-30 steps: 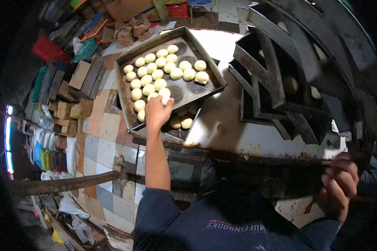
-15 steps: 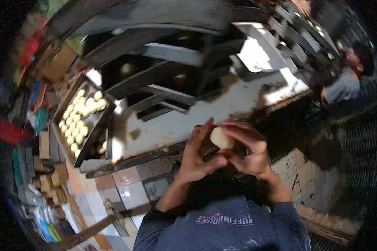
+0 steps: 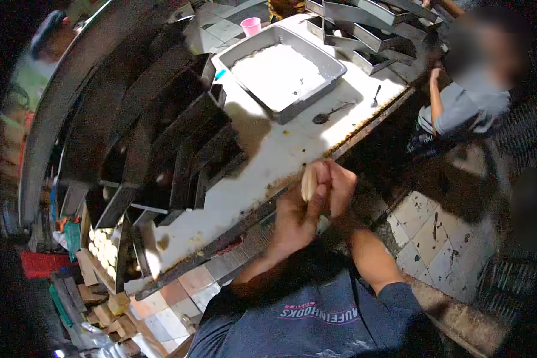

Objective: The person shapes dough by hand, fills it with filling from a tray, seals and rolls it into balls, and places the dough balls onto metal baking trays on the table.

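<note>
A pale piece of dough [image 3: 308, 184] is pinched between my two hands in front of my chest, near the table's front edge. It looks pressed into a narrow, folded shape. My left hand [image 3: 296, 218] is around its lower side, with the thumb up against it. Closed fingers of my right hand [image 3: 338, 184] grip it from the right and hide part of it. At lower left, several round dough balls [image 3: 104, 249] lie in a tray beside the dark stacked metal pans [image 3: 155, 131].
On the white tabletop [image 3: 262, 161] stands a grey tub [image 3: 313, 95] holding white powder. Dark spoons [image 3: 334, 113] lie beside it, a pink cup [image 3: 251, 25] behind. More metal pans [image 3: 364, 36] stand at upper right, near a co-worker [image 3: 468, 107]. Another person [image 3: 49, 39] is at far left.
My view has swung to the right, bringing the tub and spoons fully into sight. My hands have closed tighter round the dough, which was a rounded ball before.
</note>
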{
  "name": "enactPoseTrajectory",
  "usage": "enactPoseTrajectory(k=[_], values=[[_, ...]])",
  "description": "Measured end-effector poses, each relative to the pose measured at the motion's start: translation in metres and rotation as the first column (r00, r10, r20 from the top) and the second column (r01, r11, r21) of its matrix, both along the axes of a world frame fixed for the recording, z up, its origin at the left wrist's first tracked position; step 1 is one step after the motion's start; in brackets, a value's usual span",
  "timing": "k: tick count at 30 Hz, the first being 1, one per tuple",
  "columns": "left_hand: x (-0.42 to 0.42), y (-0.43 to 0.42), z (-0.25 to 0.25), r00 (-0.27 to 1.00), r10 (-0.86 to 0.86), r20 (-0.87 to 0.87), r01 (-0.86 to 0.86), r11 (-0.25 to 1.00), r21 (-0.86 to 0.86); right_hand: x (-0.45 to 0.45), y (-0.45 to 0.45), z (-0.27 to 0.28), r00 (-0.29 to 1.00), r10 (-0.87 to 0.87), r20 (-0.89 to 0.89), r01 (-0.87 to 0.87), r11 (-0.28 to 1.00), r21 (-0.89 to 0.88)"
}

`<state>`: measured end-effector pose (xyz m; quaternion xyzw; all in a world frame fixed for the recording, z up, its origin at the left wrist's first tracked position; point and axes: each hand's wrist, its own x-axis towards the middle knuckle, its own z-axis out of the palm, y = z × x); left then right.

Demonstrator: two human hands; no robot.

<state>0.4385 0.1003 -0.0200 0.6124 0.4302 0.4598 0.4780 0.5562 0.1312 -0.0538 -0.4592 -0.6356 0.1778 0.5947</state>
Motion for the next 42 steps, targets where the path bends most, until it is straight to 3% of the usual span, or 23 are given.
enactPoseTrajectory(k=[1,3,4,7,9,11,12,13,15,16,21,23,25,26,27,30,31,33,35,37,38,39,42], values=[[-0.003,0.015,-0.012,1.000,-0.004,-0.001,0.004,1.000,-0.003,0.003,0.017,-0.002,0.997,0.043,-0.057,-0.053,0.983,-0.175],[-0.014,0.050,-0.046,0.974,0.130,0.185,-0.055,0.931,-0.361,0.005,0.062,-0.017,0.992,-0.045,0.120,0.052,0.997,-0.055],[-0.014,0.069,-0.040,0.815,0.295,0.499,0.069,0.805,-0.589,0.006,0.074,-0.009,0.998,0.027,0.062,-0.017,0.986,-0.163],[-0.014,0.113,-0.096,0.923,0.229,0.310,-0.020,0.831,-0.555,-0.008,0.129,-0.045,0.995,0.042,0.085,-0.042,0.999,-0.004],[-0.006,0.125,-0.080,0.820,0.252,0.513,-0.028,0.914,-0.404,-0.008,0.155,-0.031,0.970,0.141,0.197,-0.162,0.983,0.090],[-0.038,0.148,-0.089,0.636,0.328,0.699,0.208,0.800,-0.564,-0.014,0.199,-0.038,0.927,0.353,0.124,-0.360,0.932,0.035],[-0.051,0.159,-0.098,0.659,0.360,0.661,0.178,0.779,-0.601,-0.005,0.222,-0.031,0.876,0.406,0.259,-0.276,0.865,-0.420],[-0.056,0.167,-0.094,0.661,0.366,0.655,0.172,0.776,-0.607,-0.011,0.256,-0.049,0.954,0.272,0.129,-0.232,0.938,-0.259],[-0.061,0.185,-0.079,0.604,0.186,0.775,0.152,0.928,-0.341,-0.001,0.335,-0.065,0.826,0.186,0.531,-0.019,0.953,-0.303],[-0.064,0.192,-0.074,0.665,0.195,0.720,0.124,0.923,-0.365,-0.002,0.358,-0.053,0.733,0.342,0.588,0.039,0.842,-0.538],[-0.066,0.204,-0.067,0.735,0.180,0.654,0.106,0.921,-0.374,-0.017,0.415,-0.094,0.382,0.477,0.791,0.049,0.845,-0.533],[-0.066,0.204,-0.078,0.680,0.190,0.708,0.106,0.930,-0.352,-0.019,0.412,-0.094,0.394,0.480,0.784,0.068,0.835,-0.546],[-0.062,0.202,-0.074,0.711,0.310,0.632,0.007,0.895,-0.446,-0.015,0.414,-0.120,0.528,0.458,0.715,-0.131,0.876,-0.465],[-0.063,0.201,-0.081,0.869,0.225,0.440,-0.071,0.938,-0.340,-0.014,0.413,-0.134,0.604,0.384,0.699,-0.166,0.918,-0.361],[-0.063,0.201,-0.090,0.965,0.163,0.204,-0.117,0.969,-0.218,-0.016,0.414,-0.136,0.597,0.393,0.699,-0.176,0.915,-0.364],[-0.069,0.206,-0.133,0.985,0.170,0.037,-0.153,0.950,-0.271,-0.020,0.415,-0.136,0.475,0.428,0.769,-0.177,0.903,-0.392],[-0.062,0.208,-0.123,0.982,0.181,0.043,-0.163,0.948,-0.274,-0.021,0.415,-0.130,0.444,0.408,0.798,-0.164,0.912,-0.375],[-0.047,0.218,-0.093,0.676,0.411,0.611,-0.096,0.872,-0.481,-0.017,0.414,-0.111,0.400,0.385,0.832,-0.155,0.923,-0.353],[-0.048,0.220,-0.102,0.630,0.457,0.629,-0.101,0.850,-0.517,-0.010,0.406,-0.083,0.767,0.513,0.386,-0.210,0.768,-0.605],[-0.050,0.219,-0.096,0.951,0.295,0.093,-0.284,0.952,-0.116,0.005,0.396,-0.065,0.816,0.529,0.233,-0.303,0.735,-0.606],[-0.045,0.221,-0.082,0.565,0.570,0.597,-0.151,0.783,-0.604,0.010,0.388,-0.063,0.826,0.563,0.011,-0.423,0.633,-0.648],[-0.046,0.222,-0.085,0.557,0.573,0.600,-0.152,0.781,-0.605,0.013,0.373,-0.055,0.802,0.559,-0.211,-0.541,0.529,-0.654],[-0.041,0.217,-0.092,0.528,0.545,0.651,-0.136,0.811,-0.569,0.000,0.301,-0.024,0.781,0.610,-0.131,-0.599,0.673,-0.435]])
